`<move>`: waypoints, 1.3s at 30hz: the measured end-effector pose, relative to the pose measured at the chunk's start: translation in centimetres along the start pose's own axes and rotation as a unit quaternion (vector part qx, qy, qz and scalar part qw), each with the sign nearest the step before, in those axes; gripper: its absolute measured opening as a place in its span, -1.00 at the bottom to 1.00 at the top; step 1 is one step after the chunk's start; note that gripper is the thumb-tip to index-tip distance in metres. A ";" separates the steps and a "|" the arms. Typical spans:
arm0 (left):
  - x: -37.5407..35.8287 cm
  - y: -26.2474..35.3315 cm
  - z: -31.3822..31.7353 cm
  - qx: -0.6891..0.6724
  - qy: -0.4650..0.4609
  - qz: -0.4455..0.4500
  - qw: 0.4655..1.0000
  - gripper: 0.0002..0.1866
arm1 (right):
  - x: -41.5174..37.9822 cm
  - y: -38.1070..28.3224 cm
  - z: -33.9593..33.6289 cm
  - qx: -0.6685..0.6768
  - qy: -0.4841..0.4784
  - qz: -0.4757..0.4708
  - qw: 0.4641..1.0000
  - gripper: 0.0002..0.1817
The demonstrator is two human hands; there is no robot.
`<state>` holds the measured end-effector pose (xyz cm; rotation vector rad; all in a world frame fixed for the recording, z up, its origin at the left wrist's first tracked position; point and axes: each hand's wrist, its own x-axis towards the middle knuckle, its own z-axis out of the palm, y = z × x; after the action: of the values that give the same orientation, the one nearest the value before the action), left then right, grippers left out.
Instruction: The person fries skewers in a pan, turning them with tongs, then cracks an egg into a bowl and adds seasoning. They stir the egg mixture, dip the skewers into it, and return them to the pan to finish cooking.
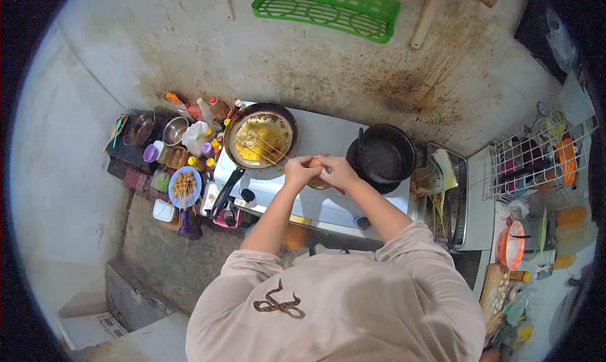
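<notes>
A brown egg [315, 163] is between my two hands above the stove. My left hand [299, 173] closes on the egg from the left, fingertips against the shell. From the other side my right hand [336, 171] grips it too, fingers curled over the top. Just beneath the hands a small bowl [319, 184] shows partly; its contents are mostly hidden. To the left, a frying pan [292, 129] sits on the stove [322, 131] with yellow oil and skewers in it, the sticks pointing toward my left hand. A dark, deep pan [382, 156] stands to the right.
A blue plate of skewers [173, 194] lies at the left, among bottles, jars and a metal bowl [176, 131]. The frying pan's black handle [226, 194] juts over the stove's front edge. At the right are a sink [459, 217] and a wire dish rack [536, 163].
</notes>
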<state>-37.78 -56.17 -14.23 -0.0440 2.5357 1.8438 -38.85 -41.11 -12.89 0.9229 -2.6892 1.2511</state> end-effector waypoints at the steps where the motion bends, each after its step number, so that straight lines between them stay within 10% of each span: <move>1: 0.0 0.1 0.0 0.001 -0.003 0.003 1.000 -0.58 | 0.0 0.3 0.1 0.009 0.014 -0.015 1.000 -0.60; 17: 0.3 1.8 -2.0 0.099 -0.090 0.102 0.986 -0.60 | 0.8 1.7 -1.6 0.067 -0.096 0.013 0.993 -0.54; 32: -1.4 7.5 -4.5 0.162 -0.057 0.287 0.942 -0.53 | 0.6 -4.0 -6.1 0.018 0.057 -0.136 0.989 -0.53; 39: -0.5 0.5 -1.7 -0.111 -0.103 0.076 0.986 -0.51 | -1.0 -1.1 -2.2 0.250 0.039 0.173 0.952 -0.61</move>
<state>-37.32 -57.61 -13.28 0.3288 2.2436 2.0572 -37.87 -39.59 -10.92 0.4064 -2.5861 2.0551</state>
